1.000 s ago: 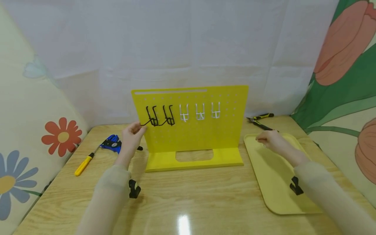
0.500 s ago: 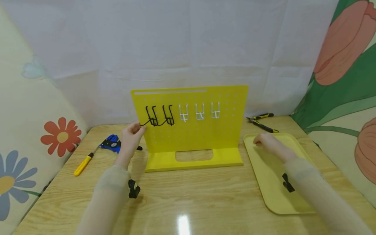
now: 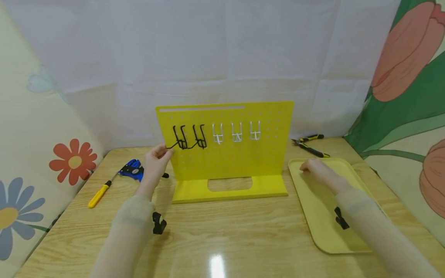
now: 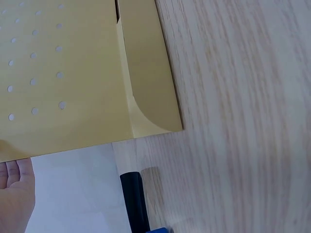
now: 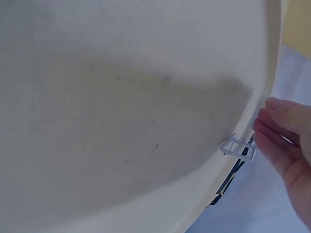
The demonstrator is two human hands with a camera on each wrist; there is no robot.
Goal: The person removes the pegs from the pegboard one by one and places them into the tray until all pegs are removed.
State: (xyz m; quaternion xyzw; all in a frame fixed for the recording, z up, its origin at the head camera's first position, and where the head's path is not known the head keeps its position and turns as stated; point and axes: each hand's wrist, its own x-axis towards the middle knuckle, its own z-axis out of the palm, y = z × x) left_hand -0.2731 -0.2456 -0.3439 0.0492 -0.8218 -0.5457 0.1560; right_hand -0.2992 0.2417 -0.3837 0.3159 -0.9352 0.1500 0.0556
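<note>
A yellow pegboard stand [image 3: 229, 166] stands mid-table in the head view. Two black wire hooks [image 3: 199, 141] and three white wire hooks [image 3: 237, 137] hang on it in a row. My left hand [image 3: 156, 160] grips the board's left edge, its thumb in front; in the left wrist view, fingers [image 4: 14, 172] show at that edge. Over the far-left corner of a pale yellow tray [image 3: 313, 227] is my right hand [image 3: 321, 173]. In the right wrist view, its thumb and fingers come together beside another white wire hook [image 5: 238, 148], which they seem to hold; the contact is partly hidden.
Left of the board lie a blue-and-black tool [image 3: 133, 170] and a screwdriver with a yellow handle [image 3: 99, 195]. Black-and-yellow pliers [image 3: 307, 144] lie behind the tray. A white cloth [image 3: 222, 50] hangs behind the table.
My right hand has shifted slightly left over the tray, uncovering the end of a pliers handle, and has since stayed there. The left hand keeps its grip on the board.
</note>
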